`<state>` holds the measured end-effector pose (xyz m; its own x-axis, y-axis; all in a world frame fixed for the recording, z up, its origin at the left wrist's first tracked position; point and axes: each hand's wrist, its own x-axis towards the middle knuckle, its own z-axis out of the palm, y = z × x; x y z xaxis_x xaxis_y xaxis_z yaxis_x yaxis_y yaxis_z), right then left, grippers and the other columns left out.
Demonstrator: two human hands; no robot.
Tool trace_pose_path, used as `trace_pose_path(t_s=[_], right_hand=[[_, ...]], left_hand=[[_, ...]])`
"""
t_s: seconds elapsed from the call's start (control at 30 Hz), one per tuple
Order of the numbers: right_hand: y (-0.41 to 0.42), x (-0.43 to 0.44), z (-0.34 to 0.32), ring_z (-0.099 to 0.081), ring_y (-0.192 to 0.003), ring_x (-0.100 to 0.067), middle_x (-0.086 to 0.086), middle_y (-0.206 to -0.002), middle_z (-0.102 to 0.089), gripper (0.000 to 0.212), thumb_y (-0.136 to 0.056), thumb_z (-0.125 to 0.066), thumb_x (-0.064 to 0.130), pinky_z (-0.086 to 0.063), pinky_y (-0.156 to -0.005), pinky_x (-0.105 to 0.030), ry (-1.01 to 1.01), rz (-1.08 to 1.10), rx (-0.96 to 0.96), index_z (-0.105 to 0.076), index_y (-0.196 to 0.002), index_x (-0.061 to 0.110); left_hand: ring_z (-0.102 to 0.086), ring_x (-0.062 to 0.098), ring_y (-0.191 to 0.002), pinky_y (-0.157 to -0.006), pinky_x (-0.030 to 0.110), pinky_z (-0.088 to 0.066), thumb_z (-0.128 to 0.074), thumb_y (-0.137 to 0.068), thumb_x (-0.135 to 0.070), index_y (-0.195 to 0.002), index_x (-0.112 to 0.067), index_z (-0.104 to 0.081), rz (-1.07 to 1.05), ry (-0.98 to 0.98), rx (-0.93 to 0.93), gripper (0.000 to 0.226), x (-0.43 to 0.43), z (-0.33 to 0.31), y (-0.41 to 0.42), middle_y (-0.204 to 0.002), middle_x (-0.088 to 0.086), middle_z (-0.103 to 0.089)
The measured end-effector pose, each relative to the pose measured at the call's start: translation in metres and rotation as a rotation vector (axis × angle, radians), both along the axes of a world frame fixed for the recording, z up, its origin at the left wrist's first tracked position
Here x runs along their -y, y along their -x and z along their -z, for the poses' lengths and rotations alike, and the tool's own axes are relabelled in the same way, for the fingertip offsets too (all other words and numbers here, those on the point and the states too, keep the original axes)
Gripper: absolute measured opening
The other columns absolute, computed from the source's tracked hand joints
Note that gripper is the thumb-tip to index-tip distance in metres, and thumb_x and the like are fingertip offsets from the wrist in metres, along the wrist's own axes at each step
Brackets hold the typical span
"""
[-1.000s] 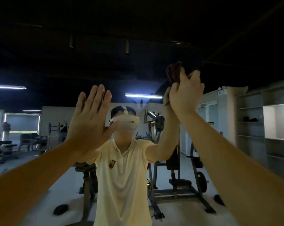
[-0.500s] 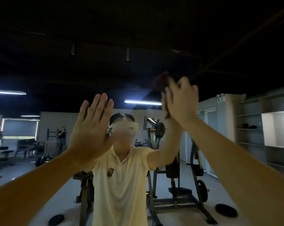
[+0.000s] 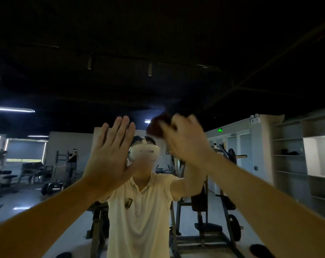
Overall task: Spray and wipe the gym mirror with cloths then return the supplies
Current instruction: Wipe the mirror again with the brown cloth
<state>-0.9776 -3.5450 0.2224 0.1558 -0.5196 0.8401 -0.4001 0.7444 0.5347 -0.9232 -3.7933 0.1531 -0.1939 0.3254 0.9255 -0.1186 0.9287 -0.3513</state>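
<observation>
The left hand [image 3: 109, 155] is held wide, its 4 fingers straight and close together, the palm laid flat against the mirror [image 3: 176, 43]. The right hand [image 3: 186, 140] is raised just beside it and a little higher; it is blurred, but its fingers are seen curled over a dark reddish cloth [image 3: 157, 127], which is bunched and pressed to the glass above the reflected head. Both bare forearms are stretched up from the lower corners. In the glass a person in a pale polo shirt [image 3: 141, 220] and a white headset [image 3: 144, 152] is reflected. Behind, a weight machine [image 3: 214, 211] is seen, open shelves [image 3: 288, 164] at the right, and 1 lit ceiling tube [image 3: 12, 109] at the left.
</observation>
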Motion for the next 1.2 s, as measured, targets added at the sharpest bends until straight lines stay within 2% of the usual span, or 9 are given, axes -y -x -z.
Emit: trace_pose_path(t_s=[0.23, 0.4, 0.5, 0.6, 0.77, 0.93, 1.03, 1.1, 1.2], right_hand=[[-0.007, 0.048, -0.063, -0.053, -0.104, -0.024, -0.011, -0.124, -0.051, 0.041, -0.103, -0.051, 0.031, -0.043, -0.091, -0.037, 0.711, -0.045, 0.074, -0.055, -0.143, 0.021], [-0.018, 0.060, 0.062, -0.048, -0.093, -0.018, -0.004, -0.110, -0.046, 0.045, -0.094, -0.054, 0.034, -0.047, -0.081, -0.034, 0.199, -0.148, 0.094, -0.059, -0.135, 0.017], [-0.017, 0.029, 0.049, -0.048, -0.093, -0.020, -0.005, -0.108, -0.054, 0.048, -0.089, -0.058, 0.036, -0.050, -0.081, -0.037, -0.165, -0.008, -0.007, -0.063, -0.133, 0.020], [-0.017, 0.020, -0.017, -0.053, -0.094, -0.023, -0.005, -0.105, -0.056, 0.029, -0.103, -0.055, 0.038, -0.047, -0.085, -0.041, -0.002, 0.040, 0.006, -0.055, -0.131, 0.032], [-0.017, 0.073, -0.062, -0.054, -0.110, -0.030, -0.015, -0.129, -0.050, 0.056, -0.093, -0.067, 0.029, -0.045, -0.097, -0.044, 0.585, 0.069, 0.091, -0.049, -0.146, 0.019], [-0.034, 0.111, 0.050, -0.058, -0.100, -0.025, -0.009, -0.116, -0.055, 0.075, -0.072, -0.088, 0.030, -0.056, -0.087, -0.039, 0.171, -0.108, 0.114, -0.055, -0.138, 0.016], [-0.033, 0.086, 0.065, -0.058, -0.092, -0.020, 0.000, -0.103, -0.059, 0.052, -0.080, -0.076, 0.035, -0.056, -0.085, -0.037, -0.173, 0.003, 0.036, -0.065, -0.129, 0.022], [-0.028, 0.062, 0.034, -0.054, -0.079, -0.012, 0.012, -0.088, -0.054, 0.018, -0.099, -0.057, 0.041, -0.055, -0.074, -0.033, -0.127, 0.028, 0.076, -0.066, -0.107, 0.028], [-0.011, 0.023, -0.021, -0.053, -0.082, -0.024, -0.005, -0.101, -0.053, 0.035, -0.104, -0.043, 0.043, -0.037, -0.068, -0.031, 0.280, 0.092, -0.013, -0.062, -0.124, 0.023]], left_hand=[[0.000, 0.032, -0.161, -0.128, 0.058, -0.013, -0.025, -0.104, -0.069, -0.165, -0.003, -0.013, 0.003, -0.002, 0.016, 0.090, 0.000, 0.000, 0.002, -0.173, 0.018, -0.003], [0.004, 0.028, -0.162, -0.130, 0.053, -0.009, -0.028, -0.103, -0.072, -0.165, -0.002, -0.007, 0.017, 0.026, 0.073, 0.095, 0.005, -0.001, -0.009, -0.174, 0.016, 0.002], [0.007, 0.026, -0.161, -0.131, 0.049, -0.007, -0.016, -0.103, -0.074, -0.164, -0.002, -0.006, -0.034, 0.087, 0.116, 0.095, 0.019, 0.000, -0.020, -0.174, 0.015, 0.003], [-0.001, 0.030, -0.161, -0.129, 0.053, -0.016, -0.023, -0.103, -0.071, -0.164, 0.000, -0.011, -0.075, 0.050, 0.103, 0.094, 0.039, 0.009, -0.025, -0.173, 0.018, -0.004], [-0.014, 0.033, -0.158, -0.127, 0.056, -0.022, -0.028, -0.101, -0.071, -0.163, -0.001, -0.009, -0.098, -0.065, 0.031, 0.095, 0.057, 0.025, -0.029, -0.170, 0.021, -0.014], [-0.007, 0.031, -0.161, -0.128, 0.055, -0.018, -0.023, -0.103, -0.072, -0.164, 0.000, -0.009, -0.081, -0.118, 0.037, 0.095, 0.065, 0.031, -0.024, -0.173, 0.019, -0.007], [-0.002, 0.030, -0.162, -0.128, 0.056, -0.020, -0.022, -0.102, -0.073, -0.165, -0.001, -0.007, -0.073, -0.104, 0.059, 0.096, 0.070, 0.033, -0.023, -0.174, 0.017, -0.002], [-0.001, 0.029, -0.162, -0.128, 0.055, -0.019, -0.022, -0.102, -0.073, -0.165, -0.002, -0.008, -0.061, -0.110, 0.050, 0.096, 0.070, 0.033, -0.021, -0.174, 0.017, -0.002], [0.000, 0.029, -0.162, -0.129, 0.053, -0.015, -0.024, -0.102, -0.072, -0.164, -0.001, -0.008, -0.078, -0.103, 0.034, 0.095, 0.070, 0.033, -0.019, -0.174, 0.017, -0.002]])
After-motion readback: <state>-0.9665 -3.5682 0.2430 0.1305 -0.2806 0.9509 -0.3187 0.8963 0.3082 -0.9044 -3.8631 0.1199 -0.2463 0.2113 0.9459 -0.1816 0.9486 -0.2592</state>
